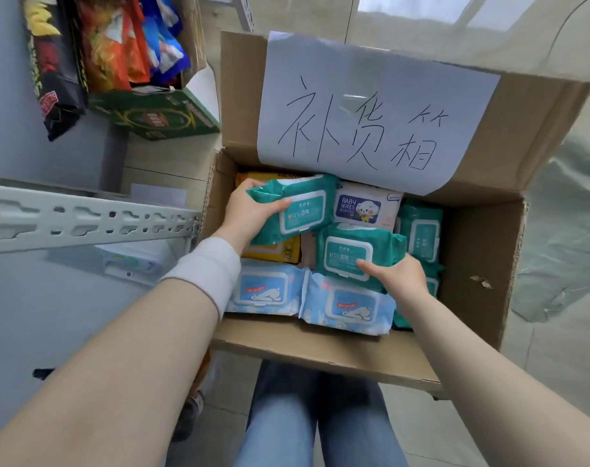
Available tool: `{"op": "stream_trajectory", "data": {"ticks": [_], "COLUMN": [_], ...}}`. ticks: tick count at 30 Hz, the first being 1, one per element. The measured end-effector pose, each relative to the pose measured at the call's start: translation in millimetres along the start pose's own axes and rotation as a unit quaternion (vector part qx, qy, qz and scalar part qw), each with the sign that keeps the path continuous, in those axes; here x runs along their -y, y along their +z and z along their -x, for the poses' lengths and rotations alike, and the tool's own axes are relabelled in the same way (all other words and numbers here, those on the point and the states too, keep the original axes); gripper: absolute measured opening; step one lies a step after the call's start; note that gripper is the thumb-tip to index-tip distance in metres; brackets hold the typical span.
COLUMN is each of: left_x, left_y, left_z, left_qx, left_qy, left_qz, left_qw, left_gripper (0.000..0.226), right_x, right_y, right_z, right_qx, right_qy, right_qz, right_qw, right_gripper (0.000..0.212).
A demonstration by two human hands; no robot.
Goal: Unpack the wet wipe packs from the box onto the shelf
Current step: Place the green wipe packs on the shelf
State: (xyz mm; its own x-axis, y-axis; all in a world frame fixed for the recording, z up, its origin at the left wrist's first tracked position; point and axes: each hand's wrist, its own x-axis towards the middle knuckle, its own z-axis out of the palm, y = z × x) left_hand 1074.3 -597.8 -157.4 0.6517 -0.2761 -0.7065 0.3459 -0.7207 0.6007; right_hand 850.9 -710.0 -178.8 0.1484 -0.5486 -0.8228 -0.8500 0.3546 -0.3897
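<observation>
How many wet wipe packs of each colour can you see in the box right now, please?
Teal packs: 4, one in the left hand, one under the right hand
Light blue packs: 2
Yellow-orange packs: 2
White baby wipes pack: 1
Total visible: 9

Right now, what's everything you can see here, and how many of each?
Cardboard box: one, brown, open, centre.
Paper sign: one, white, handwritten, on the box flap.
Teal wipe packs: at least four, two being gripped.
Pale blue wipe packs: two, box front.
Baby wipes pack: one, white, box rear.
Yellow pack: partly hidden.
Shelf rail: grey, left.
Snack bags: several, upper left.
Left hand: on a teal pack.
Right hand: on another.
</observation>
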Motion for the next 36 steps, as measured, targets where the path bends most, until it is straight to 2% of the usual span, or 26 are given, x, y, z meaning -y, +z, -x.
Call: {"op": "stream_trajectory", "data": {"ticks": [4, 6, 9, 14, 15, 18, 19, 24, 27, 31, 36], "left_x": [-10.0, -22.2, -37.9, -47.1, -47.2, -48.4, -46.9, -25.0, -5.4, 30.0, 75.9], "left_y": [-9.7, -25.8, -65.1, -137.1, -148.2, -177.2, -187.2, -244.6, -282.6, -336.7, -398.2], "left_z": [55.1, 98.0, 172.8, 305.0, 331.2, 392.7, 414.1, 517.0, 557.6, 596.3, 617.7], "left_qx": [-0.049, -0.064, -0.096, -0.200, -0.224, -0.264, -0.277, -0.371, -0.410, -0.435, -0.471], "left_qy": [0.048, 0.070, 0.116, 0.181, 0.195, 0.234, 0.246, 0.276, 0.287, 0.296, 0.294], "left_qz": [0.004, 0.034, 0.080, 0.138, 0.144, 0.169, 0.174, 0.218, 0.254, 0.287, 0.319], "left_qw": [0.998, 0.995, 0.985, 0.953, 0.944, 0.920, 0.913, 0.860, 0.828, 0.801, 0.768], "left_gripper": [0.038, 0.041, 0.043, 0.035, 0.032, 0.025, 0.025, 0.022, 0.020, 0.015, 0.013], "right_x": [6.3, 7.6, 9.3, 5.1, 3.7, 5.0, 8.2, 47.8, 75.1, 103.7, 137.5], "right_y": [-30.4, -52.1, -84.7, -121.4, -125.3, -131.5, -131.8, -116.4, -94.4, -48.0, 19.4], "right_z": [47.0, 82.1, 142.9, 225.5, 239.7, 273.0, 283.8, 365.4, 411.5, 464.9, 514.7], "right_qx": [-0.023, -0.011, 0.042, 0.155, 0.181, 0.235, 0.246, 0.322, 0.376, 0.439, 0.471], "right_qy": [0.001, -0.002, -0.027, -0.107, -0.124, -0.174, -0.192, -0.276, -0.313, -0.356, -0.388], "right_qz": [-0.015, -0.064, -0.128, -0.103, -0.089, -0.055, -0.051, -0.019, -0.019, -0.025, -0.009], "right_qw": [1.000, 0.998, 0.990, 0.977, 0.971, 0.955, 0.949, 0.905, 0.872, 0.825, 0.792], "right_gripper": [0.048, 0.042, 0.036, 0.029, 0.034, 0.085, 0.093, 0.105, 0.086, 0.102, 0.104]}}
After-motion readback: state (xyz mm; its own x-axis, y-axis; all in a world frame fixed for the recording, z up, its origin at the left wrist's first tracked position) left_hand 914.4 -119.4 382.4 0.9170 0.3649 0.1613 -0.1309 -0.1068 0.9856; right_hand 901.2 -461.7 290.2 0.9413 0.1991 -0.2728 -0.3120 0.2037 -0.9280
